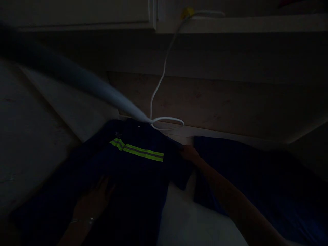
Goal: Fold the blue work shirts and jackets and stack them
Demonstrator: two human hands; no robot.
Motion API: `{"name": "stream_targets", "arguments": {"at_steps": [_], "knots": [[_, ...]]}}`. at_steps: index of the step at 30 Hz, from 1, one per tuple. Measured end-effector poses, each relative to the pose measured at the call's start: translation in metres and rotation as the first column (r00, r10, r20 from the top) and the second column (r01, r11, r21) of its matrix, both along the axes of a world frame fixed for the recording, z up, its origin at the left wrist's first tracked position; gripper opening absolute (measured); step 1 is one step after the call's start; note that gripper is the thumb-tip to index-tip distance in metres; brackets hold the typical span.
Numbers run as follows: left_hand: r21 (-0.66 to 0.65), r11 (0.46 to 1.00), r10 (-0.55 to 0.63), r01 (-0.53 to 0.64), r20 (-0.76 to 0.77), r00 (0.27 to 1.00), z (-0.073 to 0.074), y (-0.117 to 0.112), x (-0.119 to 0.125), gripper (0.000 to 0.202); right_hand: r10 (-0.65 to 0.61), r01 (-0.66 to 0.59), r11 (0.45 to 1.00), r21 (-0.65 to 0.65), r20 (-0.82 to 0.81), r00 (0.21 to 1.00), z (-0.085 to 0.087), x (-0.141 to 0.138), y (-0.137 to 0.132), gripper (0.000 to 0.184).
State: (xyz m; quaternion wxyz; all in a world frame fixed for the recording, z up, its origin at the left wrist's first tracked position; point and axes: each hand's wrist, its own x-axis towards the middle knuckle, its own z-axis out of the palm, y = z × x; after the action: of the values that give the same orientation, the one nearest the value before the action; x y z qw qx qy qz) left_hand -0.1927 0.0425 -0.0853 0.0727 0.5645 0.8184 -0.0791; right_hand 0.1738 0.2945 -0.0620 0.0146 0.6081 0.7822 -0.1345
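Observation:
The scene is very dark. A dark blue work shirt [133,164] with a yellow-green reflective stripe [137,150] lies spread on a white surface [187,222]. My left hand [93,201] rests flat on the shirt's lower part, fingers stretched out, with a bracelet at the wrist. My right hand [189,152] reaches to the shirt's right shoulder edge; its fingers look closed on the fabric, though the dark hides the detail.
A white cable [164,71] runs down from a yellow plug [186,13] at the wall and loops near the shirt's collar. A pale, blurred long shape [77,77] crosses from the upper left. More dark blue cloth [256,177] lies at the right.

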Motion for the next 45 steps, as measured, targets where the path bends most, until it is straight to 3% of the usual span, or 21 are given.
{"name": "stream_targets", "arguments": {"at_steps": [3, 6, 8, 10, 12, 15, 18, 20, 23, 25, 30, 33, 36, 38, 42, 45], "knots": [[-0.061, 0.985, 0.163, -0.159, 0.068, 0.984, 0.032, 0.052, 0.001, 0.059, -0.022, 0.021, 0.996, 0.089, 0.012, 1.0, 0.01, -0.01, 0.003, 0.032], [0.041, 0.996, 0.075, -0.084, 0.191, 0.979, 0.047, 0.131, 0.0, 0.054, -0.032, 0.028, 0.952, 0.304, 0.009, 0.999, 0.022, -0.023, 0.009, 0.041], [0.079, 0.994, 0.054, -0.077, 0.253, 0.966, 0.047, 0.182, -0.002, 0.054, -0.046, 0.03, 0.93, 0.367, 0.037, 0.998, 0.025, -0.03, 0.013, 0.039], [0.159, 0.981, 0.069, -0.111, 0.248, 0.966, 0.045, 0.224, -0.001, 0.06, -0.063, 0.036, 0.953, 0.301, 0.082, 0.995, 0.02, -0.032, 0.017, 0.034], [0.268, 0.955, 0.067, -0.125, 0.216, 0.974, 0.044, 0.255, 0.002, 0.069, -0.065, 0.04, 0.975, 0.217, 0.109, 0.992, 0.01, -0.03, 0.019, 0.032], [0.36, 0.932, -0.027, -0.032, 0.159, 0.987, 0.039, 0.289, 0.005, 0.088, -0.031, 0.021, 0.974, 0.227, 0.041, 0.999, -0.009, -0.025, 0.017, 0.034], [0.214, 0.976, -0.057, 0.032, 0.113, 0.992, 0.026, 0.316, 0.006, 0.1, -0.009, 0.016, 0.965, 0.262, -0.028, 1.0, -0.028, -0.021, 0.015, 0.043], [0.079, 0.997, -0.032, 0.023, 0.104, 0.994, 0.015, 0.33, 0.007, 0.088, -0.002, 0.002, 0.962, 0.273, -0.003, 1.0, -0.036, -0.019, 0.016, 0.047], [0.035, 0.998, -0.054, 0.051, 0.088, 0.995, 0.008, 0.338, 0.008, 0.055, 0.03, -0.038, 0.954, 0.299, 0.029, 0.999, -0.04, -0.015, 0.018, 0.043], [0.078, 0.995, -0.074, 0.07, 0.055, 0.996, 0.012, 0.337, 0.005, 0.046, 0.038, -0.043, 0.944, 0.327, 0.019, 0.999, -0.036, -0.011, 0.022, 0.041], [0.245, 0.97, 0.016, 0.003, -0.074, 0.997, 0.041, 0.329, -0.012, 0.058, 0.011, -0.005, 0.908, 0.419, -0.011, 1.0, -0.024, -0.007, 0.036, 0.042], [0.286, 0.957, -0.012, 0.048, -0.125, 0.992, 0.049, 0.325, -0.01, 0.056, -0.028, 0.022, 0.936, 0.351, 0.014, 1.0, -0.026, -0.013, 0.044, 0.037], [0.282, 0.953, -0.076, 0.111, -0.132, 0.988, 0.048, 0.316, 0.01, 0.053, -0.071, 0.057, 0.964, 0.259, 0.047, 0.996, -0.029, -0.017, 0.043, 0.035], [0.333, 0.934, -0.083, 0.132, -0.159, 0.984, 0.046, 0.303, 0.031, 0.057, -0.064, 0.053, 0.955, 0.29, 0.026, 0.998, -0.027, -0.014, 0.034, 0.036], [0.495, 0.805, -0.25, 0.327, -0.218, 0.943, 0.036, 0.264, 0.085, 0.058, 0.011, 0.009, 0.912, 0.41, -0.046, 0.999, -0.017, 0.012, 0.005, 0.038], [0.492, 0.734, -0.466, 0.467, -0.134, 0.874, 0.012, 0.231, 0.124, 0.059, -0.036, 0.052, 0.93, 0.364, -0.051, 0.998, -0.011, 0.053, -0.012, 0.037]]}}
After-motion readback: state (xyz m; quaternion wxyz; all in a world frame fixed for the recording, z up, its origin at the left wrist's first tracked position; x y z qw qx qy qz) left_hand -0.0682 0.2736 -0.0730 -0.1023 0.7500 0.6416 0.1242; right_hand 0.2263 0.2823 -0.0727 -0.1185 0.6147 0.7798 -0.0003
